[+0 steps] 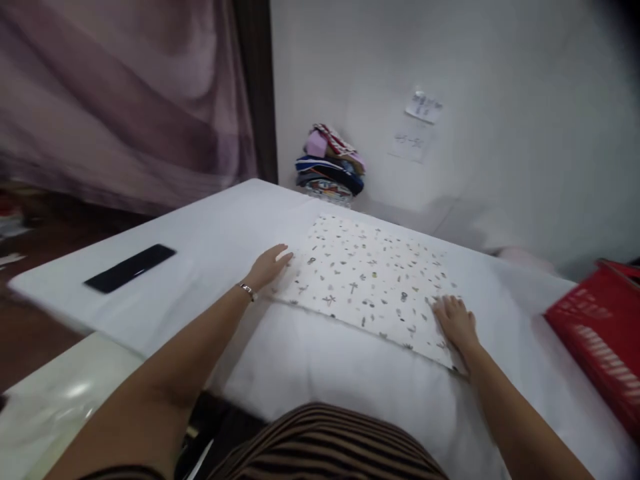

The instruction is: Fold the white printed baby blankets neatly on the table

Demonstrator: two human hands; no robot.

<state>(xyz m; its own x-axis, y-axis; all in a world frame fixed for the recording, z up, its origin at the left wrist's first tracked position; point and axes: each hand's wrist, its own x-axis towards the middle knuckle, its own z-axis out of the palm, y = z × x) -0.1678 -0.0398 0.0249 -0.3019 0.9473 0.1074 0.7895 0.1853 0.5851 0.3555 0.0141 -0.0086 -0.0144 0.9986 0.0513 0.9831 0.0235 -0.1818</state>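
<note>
A white cloth printed with small dark figures [370,273] lies flat and folded into a rectangle on the white-covered table [225,227]. My left hand [267,267] rests at the cloth's left edge, fingers stretched out flat, a bracelet on the wrist. My right hand [454,320] lies palm down on the cloth's near right corner, fingers spread. Neither hand holds anything.
A black flat phone-like object [130,267] lies on the table's left part. A red plastic basket [603,333] stands at the right edge. A pile of folded colourful clothes [330,163] sits against the white wall behind the table. Purple curtain at the left.
</note>
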